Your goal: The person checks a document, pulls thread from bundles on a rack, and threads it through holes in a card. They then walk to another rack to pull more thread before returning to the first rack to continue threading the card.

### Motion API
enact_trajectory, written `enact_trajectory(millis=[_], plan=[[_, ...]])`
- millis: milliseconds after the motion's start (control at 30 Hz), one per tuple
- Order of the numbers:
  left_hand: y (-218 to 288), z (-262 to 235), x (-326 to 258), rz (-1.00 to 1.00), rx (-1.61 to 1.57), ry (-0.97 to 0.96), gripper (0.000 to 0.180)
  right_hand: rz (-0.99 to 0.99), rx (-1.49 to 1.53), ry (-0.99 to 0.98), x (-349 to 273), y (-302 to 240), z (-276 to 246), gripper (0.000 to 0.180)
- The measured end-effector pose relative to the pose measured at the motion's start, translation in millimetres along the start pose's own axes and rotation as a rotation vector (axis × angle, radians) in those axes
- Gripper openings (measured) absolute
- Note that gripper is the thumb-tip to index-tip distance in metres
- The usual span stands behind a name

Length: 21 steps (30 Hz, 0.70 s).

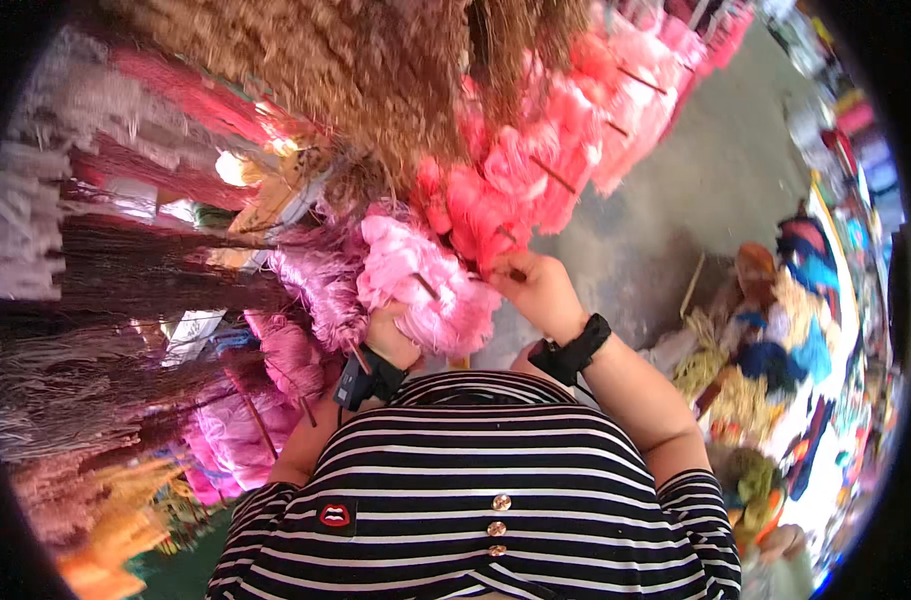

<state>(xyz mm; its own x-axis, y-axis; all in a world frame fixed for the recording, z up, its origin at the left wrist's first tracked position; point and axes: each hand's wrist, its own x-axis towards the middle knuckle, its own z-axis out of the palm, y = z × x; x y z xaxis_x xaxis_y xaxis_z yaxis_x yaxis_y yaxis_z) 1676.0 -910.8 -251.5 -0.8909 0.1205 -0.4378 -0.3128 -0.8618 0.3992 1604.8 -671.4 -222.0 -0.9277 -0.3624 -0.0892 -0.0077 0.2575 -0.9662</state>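
A pale pink skein of yarn (pixel 421 280) hangs just above the person's striped chest, in the middle of the view, slung over a thin dark stick (pixel 426 287) that pokes out of its fluffy loops. The left hand (pixel 394 338) sits under and against the lower left of this skein, its fingers buried in the fibre so that how far they are closed cannot be told, though the hand is plainly touching the yarn. The right hand (pixel 538 290) is just beside the skein on its right, fingers pinched shut on the dark end of a stick (pixel 517 274) where the pale pink yarn meets the next bundle. Each wrist carries a black strap, the left one (pixel 368 380) with a small dark box on it, the right one (pixel 573 353) plain. From the right hand a row of coral-pink skeins (pixel 536 165) runs up and to the right, each on its own stick. Above hangs a brown, frizzy mass of yarn (pixel 376 70). To the left are mauve-pink skeins (pixel 321 290), then dark maroon and pale hanks (pixel 106 270), with orange ones (pixel 116 540) low down. A grey concrete floor (pixel 716 170) lies to the right, with a heap of mixed coloured yarn (pixel 776 350) on it.
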Motion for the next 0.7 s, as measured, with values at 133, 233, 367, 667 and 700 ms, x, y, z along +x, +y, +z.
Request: enact_trajectory(millis=[133,233,367,667,700], plan=[[3,-1,1,-0.088,-0.004,-0.050,0.060,0.011,-0.084,0.218,-15,-8,30,0.018],[6,-4,5,-0.195,-0.055,-0.093,0.057,-0.047,-0.228,0.325,-19,-8,44,0.020],[6,-2,1,-0.116,-0.021,-0.068,0.054,-0.031,-0.235,0.369,-24,-6,60,0.017],[1,-11,12,-0.075,-0.044,-0.097,0.047,0.124,0.714,0.356,-38,11,63,0.005],[0,-10,14,-0.070,-0.052,-0.107,0.046,0.088,0.871,0.340,-42,0,59,0.005]])
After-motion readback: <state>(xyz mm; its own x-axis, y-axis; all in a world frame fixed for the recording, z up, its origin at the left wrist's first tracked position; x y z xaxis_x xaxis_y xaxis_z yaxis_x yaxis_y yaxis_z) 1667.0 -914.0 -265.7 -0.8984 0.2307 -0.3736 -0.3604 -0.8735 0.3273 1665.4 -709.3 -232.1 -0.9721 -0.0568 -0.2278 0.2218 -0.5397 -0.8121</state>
